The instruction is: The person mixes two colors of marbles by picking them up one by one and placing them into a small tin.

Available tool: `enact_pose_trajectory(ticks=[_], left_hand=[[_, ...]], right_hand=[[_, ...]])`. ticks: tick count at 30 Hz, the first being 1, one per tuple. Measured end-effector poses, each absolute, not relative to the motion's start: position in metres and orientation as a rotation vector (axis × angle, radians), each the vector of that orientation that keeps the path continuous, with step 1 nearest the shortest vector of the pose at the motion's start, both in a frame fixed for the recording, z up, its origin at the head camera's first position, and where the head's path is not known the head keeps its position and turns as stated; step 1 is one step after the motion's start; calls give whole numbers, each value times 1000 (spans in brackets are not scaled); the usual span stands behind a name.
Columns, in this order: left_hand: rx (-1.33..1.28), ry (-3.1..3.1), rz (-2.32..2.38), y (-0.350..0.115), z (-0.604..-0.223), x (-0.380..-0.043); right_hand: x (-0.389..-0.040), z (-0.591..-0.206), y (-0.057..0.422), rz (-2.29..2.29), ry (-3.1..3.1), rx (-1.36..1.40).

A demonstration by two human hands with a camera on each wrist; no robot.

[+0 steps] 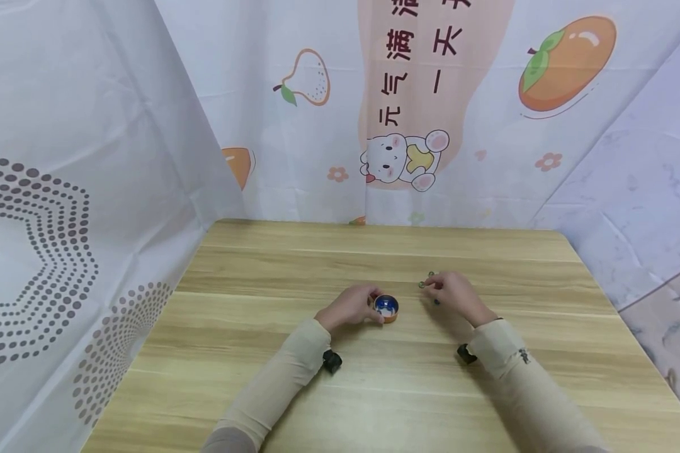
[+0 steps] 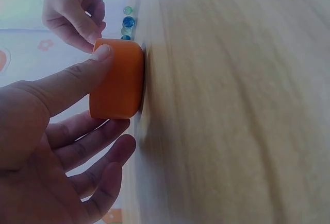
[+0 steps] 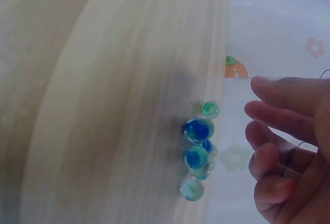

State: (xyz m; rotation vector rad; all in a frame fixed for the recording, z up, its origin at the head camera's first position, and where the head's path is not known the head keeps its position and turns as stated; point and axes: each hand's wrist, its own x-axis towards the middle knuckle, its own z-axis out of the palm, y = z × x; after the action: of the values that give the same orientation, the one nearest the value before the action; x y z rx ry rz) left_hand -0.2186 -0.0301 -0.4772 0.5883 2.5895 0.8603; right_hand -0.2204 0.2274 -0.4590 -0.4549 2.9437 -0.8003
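Observation:
My left hand (image 1: 351,306) grips a small round orange container (image 1: 391,319), thumb on one side and fingers on the other. In the left wrist view the smooth side of the orange container (image 2: 117,82) shows; it stands upright on the table, and from above its inside looks blue and white. Several glass marbles (image 3: 198,130), clear with blue or green swirls, lie in a cluster on the wood to the right. My right hand (image 1: 456,296) hovers over these marbles (image 1: 422,285), its fingers loosely bent, thumb and forefinger apart with nothing between them.
The wooden table (image 1: 249,377) reaches back to a printed curtain (image 1: 340,126) with fruit pictures and lettering. More patterned cloth hangs at the left and right sides. Dark wrist cameras (image 1: 332,362) sit under both cuffs.

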Motion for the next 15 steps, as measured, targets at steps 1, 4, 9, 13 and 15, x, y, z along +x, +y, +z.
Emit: enact_pose_trajectory(ticks=[1, 4, 9, 13, 15], left_hand=[[590, 2590, 859, -30, -477, -219], [585, 2583, 866, -30, -477, -219], [582, 2577, 872, -30, -477, -219], [581, 2575, 874, -30, -476, -218], [580, 2572, 876, -29, -475, -218]], right_hand=[[-221, -460, 228, -791, 2952, -454], [-223, -463, 228, -769, 2975, -439], [-228, -470, 229, -738, 2989, -417], [-233, -473, 229, -701, 2999, -405], [-235, -474, 229, -685, 3001, -389]])
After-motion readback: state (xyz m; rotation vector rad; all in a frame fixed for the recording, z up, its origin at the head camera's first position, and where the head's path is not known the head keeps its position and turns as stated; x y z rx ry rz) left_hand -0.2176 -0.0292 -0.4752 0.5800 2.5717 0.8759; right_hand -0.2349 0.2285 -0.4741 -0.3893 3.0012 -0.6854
